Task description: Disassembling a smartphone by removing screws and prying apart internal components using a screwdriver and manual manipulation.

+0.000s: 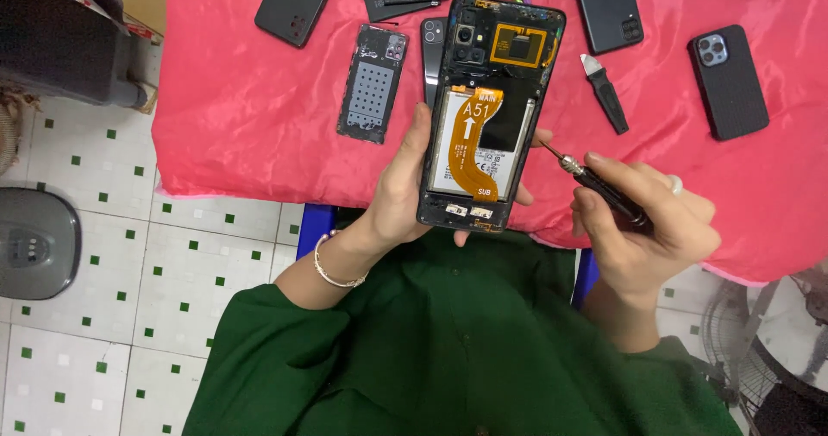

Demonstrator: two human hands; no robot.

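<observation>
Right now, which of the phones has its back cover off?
The opened phone held upright in the left hand, battery and orange ribbon cable exposed. The other phones lying on the red cloth look closed.

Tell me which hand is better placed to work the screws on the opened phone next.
Right, probably. The right hand already grips the screwdriver, tip at the right edge of the opened phone. The left hand is wrapped around the phone's lower left side, holding it up over the pink cloth.

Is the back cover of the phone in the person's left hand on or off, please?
Off. The phone in the left hand shows its bare battery, orange flex cable and camera modules.
</observation>
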